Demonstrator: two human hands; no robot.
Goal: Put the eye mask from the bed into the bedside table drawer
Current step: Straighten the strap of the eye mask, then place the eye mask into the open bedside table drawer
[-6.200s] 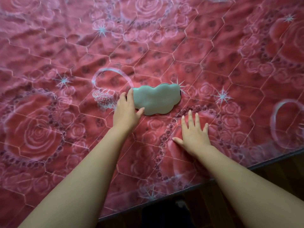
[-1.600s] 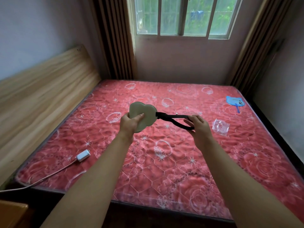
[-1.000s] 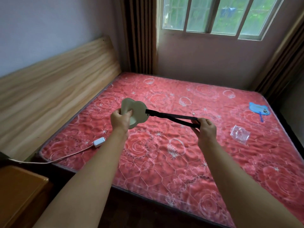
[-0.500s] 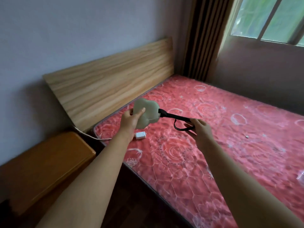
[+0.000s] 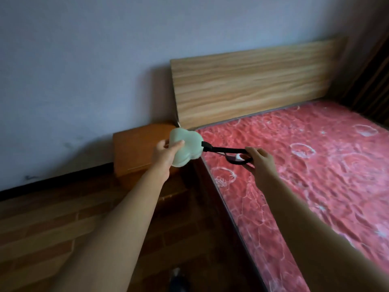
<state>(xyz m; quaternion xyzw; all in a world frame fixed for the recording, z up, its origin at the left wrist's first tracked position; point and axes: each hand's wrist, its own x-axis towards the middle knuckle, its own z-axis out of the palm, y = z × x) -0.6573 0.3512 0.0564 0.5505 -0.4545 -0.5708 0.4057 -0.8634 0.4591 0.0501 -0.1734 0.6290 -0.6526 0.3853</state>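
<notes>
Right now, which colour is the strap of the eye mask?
Black; the strap shows best in the head view.

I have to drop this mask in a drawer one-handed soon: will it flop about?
Probably partly. The mask pad keeps its cloud shape in the left hand, so it seems padded and light. The strap sags into a loop at the right hand, so it will likely dangle.

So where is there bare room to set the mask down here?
The bedside table top left of the eye mask looks bare where visible. The mattress right of the right hand is open up to the headboard. Both hands crowd the mattress corner, left hand on mask, right on strap.
</notes>
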